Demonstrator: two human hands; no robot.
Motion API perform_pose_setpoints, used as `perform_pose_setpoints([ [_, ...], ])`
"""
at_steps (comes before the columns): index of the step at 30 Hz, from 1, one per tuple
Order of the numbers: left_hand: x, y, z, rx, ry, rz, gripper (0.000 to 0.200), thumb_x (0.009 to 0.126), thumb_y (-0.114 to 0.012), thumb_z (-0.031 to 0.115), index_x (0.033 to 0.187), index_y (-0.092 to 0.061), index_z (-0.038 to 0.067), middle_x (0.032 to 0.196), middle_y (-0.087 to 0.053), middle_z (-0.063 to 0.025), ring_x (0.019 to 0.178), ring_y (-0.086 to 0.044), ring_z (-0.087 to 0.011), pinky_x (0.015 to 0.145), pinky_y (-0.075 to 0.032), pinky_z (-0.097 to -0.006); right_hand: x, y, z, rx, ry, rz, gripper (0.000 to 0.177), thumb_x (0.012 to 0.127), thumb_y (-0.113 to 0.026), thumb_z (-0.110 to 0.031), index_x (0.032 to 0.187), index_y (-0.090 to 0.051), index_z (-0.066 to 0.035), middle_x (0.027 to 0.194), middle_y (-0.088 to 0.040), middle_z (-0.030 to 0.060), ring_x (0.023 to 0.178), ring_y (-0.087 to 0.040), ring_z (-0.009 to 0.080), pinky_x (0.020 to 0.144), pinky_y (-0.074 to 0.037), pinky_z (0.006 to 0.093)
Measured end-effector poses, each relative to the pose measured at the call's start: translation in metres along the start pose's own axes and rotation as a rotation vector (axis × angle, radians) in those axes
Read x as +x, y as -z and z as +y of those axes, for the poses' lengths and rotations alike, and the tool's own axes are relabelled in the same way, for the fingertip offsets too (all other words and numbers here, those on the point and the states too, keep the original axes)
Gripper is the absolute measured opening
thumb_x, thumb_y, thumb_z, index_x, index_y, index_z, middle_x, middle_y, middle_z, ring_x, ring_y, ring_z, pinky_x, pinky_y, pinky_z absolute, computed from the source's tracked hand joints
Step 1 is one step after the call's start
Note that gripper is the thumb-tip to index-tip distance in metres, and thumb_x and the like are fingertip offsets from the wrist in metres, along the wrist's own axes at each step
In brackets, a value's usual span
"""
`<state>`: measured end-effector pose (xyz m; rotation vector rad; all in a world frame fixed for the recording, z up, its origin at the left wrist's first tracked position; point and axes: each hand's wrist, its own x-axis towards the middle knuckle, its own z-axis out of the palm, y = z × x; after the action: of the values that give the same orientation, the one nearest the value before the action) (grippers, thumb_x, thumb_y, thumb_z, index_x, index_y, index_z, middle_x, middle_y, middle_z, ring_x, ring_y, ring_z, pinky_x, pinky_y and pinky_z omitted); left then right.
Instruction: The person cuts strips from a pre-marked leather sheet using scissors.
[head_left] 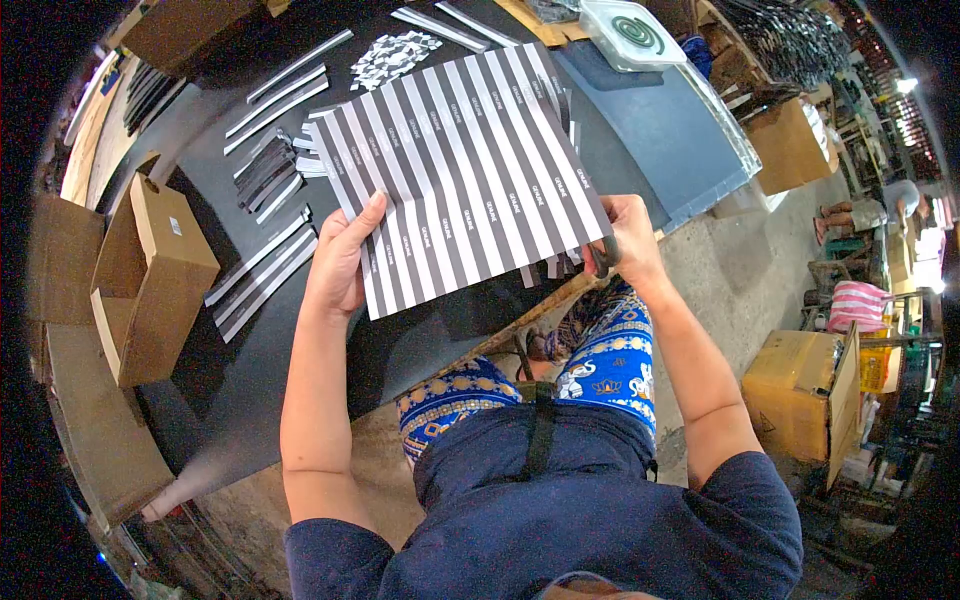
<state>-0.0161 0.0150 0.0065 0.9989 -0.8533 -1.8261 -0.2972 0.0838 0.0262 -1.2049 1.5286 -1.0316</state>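
Note:
A large sheet of paper (460, 170) with black and white stripes, printed "GENUINE" along the strips, is held up over the table. My left hand (345, 250) grips its lower left edge, thumb on top. At the sheet's lower right corner, my right hand (630, 240) is closed around scissors (602, 257); the dark handle shows, while the blades are hidden. Cut striped strips (265, 285) lie on the table to the left, beside a bundle of darker strips (268, 178). A pile of small cut labels (393, 60) lies beyond the sheet.
An open cardboard box (155, 280) stands at the table's left. Far right on the table (330, 350) are a blue-grey board (660, 130) and a plastic tub (635, 35) with a green coil on its lid. Cardboard cartons (800, 390) stand on the floor; a person (855, 210) sits farther off.

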Motion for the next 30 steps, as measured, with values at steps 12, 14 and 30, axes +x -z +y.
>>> perform_pose_setpoints([
  [12, 0.001, 0.001, -0.001, -0.019, -0.001, -0.018, 0.024, 0.085, -0.056, 0.020, 0.095, -0.056, -0.001, 0.083, -0.064, -0.0113, 0.067, -0.064, -0.0132, 0.058, -0.055, -0.0239, 0.002, 0.000, 0.001, -0.020, -0.005, 0.000, 0.016, 0.067, -0.058, -0.007, 0.057, -0.055, 0.004, 0.046, -0.052, 0.0061, 0.037, -0.052, 0.0130, 0.034, -0.040, 0.0254],
  [14, 0.001, 0.002, -0.001, -0.022, 0.001, -0.018, 0.024, 0.085, -0.056, 0.020, 0.095, -0.056, -0.001, 0.083, -0.064, -0.0112, 0.067, -0.064, -0.0132, 0.058, -0.055, -0.0240, 0.003, 0.002, 0.002, -0.041, -0.002, -0.005, 0.015, 0.067, -0.058, -0.007, 0.058, -0.056, 0.005, 0.047, -0.053, 0.0064, 0.037, -0.053, 0.0132, 0.034, -0.040, 0.0256],
  [30, -0.003, -0.001, -0.002, 0.041, 0.019, -0.091, 0.023, 0.086, -0.055, 0.018, 0.095, -0.057, -0.002, 0.085, -0.063, -0.0104, 0.068, -0.063, -0.0126, 0.059, -0.054, -0.0248, 0.027, 0.006, 0.017, -0.124, 0.055, 0.091, 0.036, 0.069, -0.067, -0.024, 0.075, -0.061, 0.011, 0.062, -0.062, 0.0066, 0.060, -0.052, 0.0057, 0.054, -0.042, 0.0248],
])
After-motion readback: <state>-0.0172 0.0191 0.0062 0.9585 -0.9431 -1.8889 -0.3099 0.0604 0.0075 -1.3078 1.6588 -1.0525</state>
